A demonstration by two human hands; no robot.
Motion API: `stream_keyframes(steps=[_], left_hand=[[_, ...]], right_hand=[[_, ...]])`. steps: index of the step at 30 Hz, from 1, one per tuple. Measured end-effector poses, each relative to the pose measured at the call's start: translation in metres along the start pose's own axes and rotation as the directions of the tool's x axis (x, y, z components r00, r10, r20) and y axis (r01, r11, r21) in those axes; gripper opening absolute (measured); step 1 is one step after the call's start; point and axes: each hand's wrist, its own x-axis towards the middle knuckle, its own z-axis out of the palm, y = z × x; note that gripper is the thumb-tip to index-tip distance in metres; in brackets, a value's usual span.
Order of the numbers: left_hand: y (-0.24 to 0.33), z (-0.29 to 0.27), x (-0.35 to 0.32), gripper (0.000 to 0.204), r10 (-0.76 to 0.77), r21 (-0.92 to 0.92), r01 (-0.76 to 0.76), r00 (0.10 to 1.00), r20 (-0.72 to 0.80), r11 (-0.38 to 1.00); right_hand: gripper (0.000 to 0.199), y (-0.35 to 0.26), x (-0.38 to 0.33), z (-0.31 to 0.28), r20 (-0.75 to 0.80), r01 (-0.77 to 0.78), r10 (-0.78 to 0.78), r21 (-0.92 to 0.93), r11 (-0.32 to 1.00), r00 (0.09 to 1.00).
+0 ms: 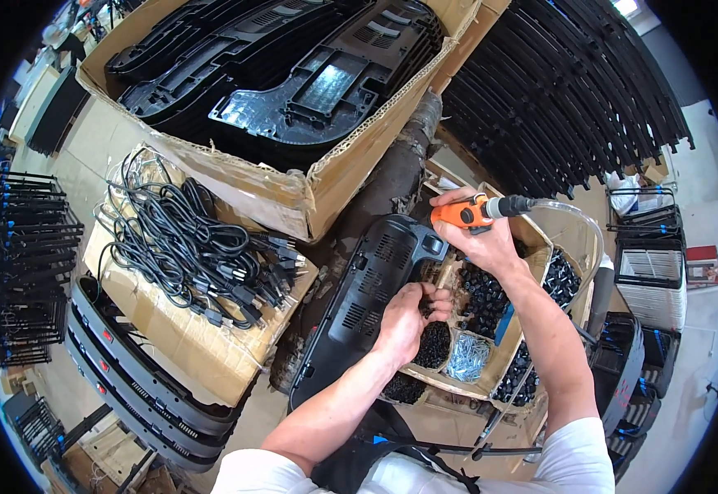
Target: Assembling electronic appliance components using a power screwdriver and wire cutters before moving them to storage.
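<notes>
My right hand (494, 247) grips an orange pneumatic screwdriver (464, 214) at the far end of a black plastic housing (375, 288). A clear air hose (583, 216) runs from the black fitting at the tool's right end. The housing lies slantwise in front of me, with slotted vents on its top. Over the housing's right edge, beside the parts box, my left hand (412, 317) has its fingers curled together. Whatever those fingers hold is too small or hidden to make out. The screwdriver's tip is hidden too.
Right of the housing, a divided cardboard box (490, 375) holds silver screws (467, 356), black screws (433, 344) and small black parts. Coiled black power cords (186, 239) lie on cardboard at left. A large carton (243, 160) of black plastic shells stands ahead; black frames (556, 90) are stacked far right.
</notes>
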Motion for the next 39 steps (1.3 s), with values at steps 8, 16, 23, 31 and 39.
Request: stream_keyframes(steps=[8, 16, 23, 31, 39], left_hand=[[0.010, -0.026, -0.011, 0.029, -0.011, -0.036, 0.014, 0.996, 0.088, 0.999], [0.042, -0.022, 0.007, 0.031, 0.006, -0.430, -0.016, 1.000, -0.023, 0.902], [0.051, -0.026, 0.016, 0.026, -0.035, -0.476, 0.079, 0.994, 0.099, 0.876], [0.051, -0.028, 0.030, 0.031, 0.061, -0.569, 0.033, 0.987, 0.146, 0.822], [0.060, -0.011, 0.037, 0.027, 0.049, -0.516, -0.099, 0.993, -0.109, 0.851]], right_hand=[[0.042, -0.011, -0.001, 0.007, -0.051, 0.007, -0.004, 0.065, 0.998, 0.999], [0.054, -0.065, -0.057, 0.007, 0.041, -0.042, 0.032, 0.264, 0.964, 0.999], [0.053, -0.065, -0.054, 0.011, 0.061, -0.025, 0.010, 0.251, 0.968, 0.998], [0.055, -0.057, -0.036, 0.033, 0.079, 0.010, -0.025, 0.180, 0.984, 0.997], [0.056, -0.040, 0.000, 0.071, 0.082, -0.101, 0.091, 0.126, 0.987, 0.992]])
